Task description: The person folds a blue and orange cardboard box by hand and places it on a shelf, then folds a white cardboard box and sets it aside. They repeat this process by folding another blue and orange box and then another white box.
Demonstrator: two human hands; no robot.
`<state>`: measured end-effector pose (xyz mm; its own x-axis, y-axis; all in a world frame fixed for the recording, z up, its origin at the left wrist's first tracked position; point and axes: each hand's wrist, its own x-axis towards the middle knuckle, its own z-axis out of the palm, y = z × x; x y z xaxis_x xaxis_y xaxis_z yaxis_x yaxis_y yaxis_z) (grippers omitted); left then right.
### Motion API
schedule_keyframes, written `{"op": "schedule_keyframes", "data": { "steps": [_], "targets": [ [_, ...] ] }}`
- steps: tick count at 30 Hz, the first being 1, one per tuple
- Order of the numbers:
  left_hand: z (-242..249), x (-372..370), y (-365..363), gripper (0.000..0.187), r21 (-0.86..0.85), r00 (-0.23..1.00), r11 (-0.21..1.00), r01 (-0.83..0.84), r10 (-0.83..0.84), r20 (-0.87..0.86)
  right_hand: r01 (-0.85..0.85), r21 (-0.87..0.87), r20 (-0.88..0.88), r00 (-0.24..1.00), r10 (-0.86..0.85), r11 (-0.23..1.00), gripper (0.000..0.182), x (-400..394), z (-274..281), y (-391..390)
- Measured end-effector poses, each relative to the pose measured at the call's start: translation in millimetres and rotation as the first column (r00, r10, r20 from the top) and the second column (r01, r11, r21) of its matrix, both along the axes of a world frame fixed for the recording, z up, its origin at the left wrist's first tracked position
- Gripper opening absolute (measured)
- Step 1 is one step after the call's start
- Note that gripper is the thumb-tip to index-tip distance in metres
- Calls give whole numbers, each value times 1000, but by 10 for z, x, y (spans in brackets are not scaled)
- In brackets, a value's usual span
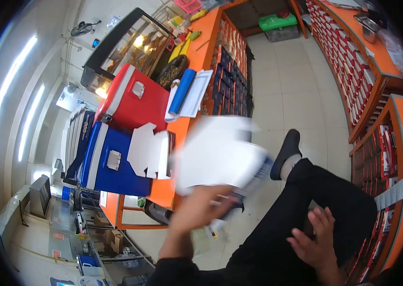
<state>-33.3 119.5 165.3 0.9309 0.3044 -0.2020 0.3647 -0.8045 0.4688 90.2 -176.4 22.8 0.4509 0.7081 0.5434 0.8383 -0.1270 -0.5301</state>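
Observation:
My left hand (203,207) is closed on the near edge of a carton blank (220,159), white inside with a dark blue printed side, smeared by motion. Lower right, my right hand (314,236) is held in front of my dark trousers, fingers spread and nothing in them. Just left of the held blank, a partly folded white carton (149,151) with open flaps stands by the blue cooler box (101,162). A red cooler box (132,97) sits beside it on the orange counter (181,127).
A blue roll (182,91) and papers (200,95) lie on the counter near a lit glass display case (132,43). Stacked dark blue cartons (230,78) fill shelves below. Red-and-white cartons (342,47) line the right shelves. A green-lidded bin (277,26) stands on the tiled floor (296,102).

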Motion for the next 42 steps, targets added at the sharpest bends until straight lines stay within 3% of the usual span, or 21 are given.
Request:
{"op": "schedule_keyframes", "data": {
  "steps": [2,4,5,7,8,10,11,14,15,18,20,21,22,25,26,28,31,33,34,37,42],
  "targets": [
    [-454,369,-410,22,-298,953,908,294,-302,18,-62,-63,45,997,65,996,54,-7,195,62],
    [-566,702,-718,36,-649,818,717,253,-517,-253,-105,-319,55,990,129,942,60,15,252,60],
    [-779,699,-772,36,-662,808,705,254,-531,-256,-111,-300,-62,993,97,947,67,13,114,-63],
    [-1189,600,-830,55,-975,838,81,208,-528,135,-60,-289,-152,988,16,955,66,33,59,-371],
    [-1281,604,-859,55,-978,834,61,201,-534,138,-11,-267,-228,972,-52,964,66,52,32,-505],
    [-1340,633,-920,71,-619,532,29,785,-545,649,61,-191,-295,948,-116,980,66,71,-68,-707],
    [-1329,562,-976,62,-713,627,109,693,-579,521,59,-158,-370,922,-115,986,66,80,-79,-802],
    [-1281,621,-988,43,-845,701,192,499,-664,263,45,-159,-472,874,-116,986,70,91,49,-822],
    [-1234,647,-994,21,-886,744,238,398,-649,159,-37,-157,-507,860,-49,987,69,124,109,-797],
    [-1416,613,-965,15,-934,767,200,295,-633,107,-105,-107,-607,794,19,989,57,-44,280,-684],
    [-1571,528,-956,14,-959,774,166,230,-628,77,45,-229,-633,752,-184,972,38,-222,363,-608],
    [-1641,489,-940,14,-987,765,131,94,-644,-12,32,-186,-613,777,-141,982,21,-255,376,-580],
    [-1709,454,-928,15,-994,744,99,-43,-661,-98,29,-185,-616,776,-139,982,21,-260,380,-592],
    [-1938,343,-999,16,-989,750,64,-137,-645,-145,-158,-128,-546,835,64,979,22,-232,385,-613],
    [-1985,301,-1086,16,-988,751,65,-140,-644,-149,-247,-148,-562,818,123,958,22,-198,378,-580],
    [-1945,290,-1238,19,-990,843,116,76,-538,2,-333,-166,-576,797,183,928,23,-213,352,-546],
    [-1862,260,-1307,16,-970,857,243,14,-503,-113,-268,-370,-584,811,1,890,23,-306,304,-540],
    [-1819,193,-1380,15,-950,902,310,21,-416,-116,12,-547,-415,865,-283,837,25,-326,309,-584],
    [-1787,151,-1418,14,-911,955,404,87,-295,-39,8,-549,-410,869,-278,836,25,-357,279,-607],
    [-1584,152,-1465,13,-822,985,547,160,-141,97,423,-337,-350,773,-529,841,21,-480,87,-619],
    [-1536,89,-1485,14,-755,976,622,208,-76,206,189,-333,-471,816,-336,924,17,-452,148,-534]
  ]
}}
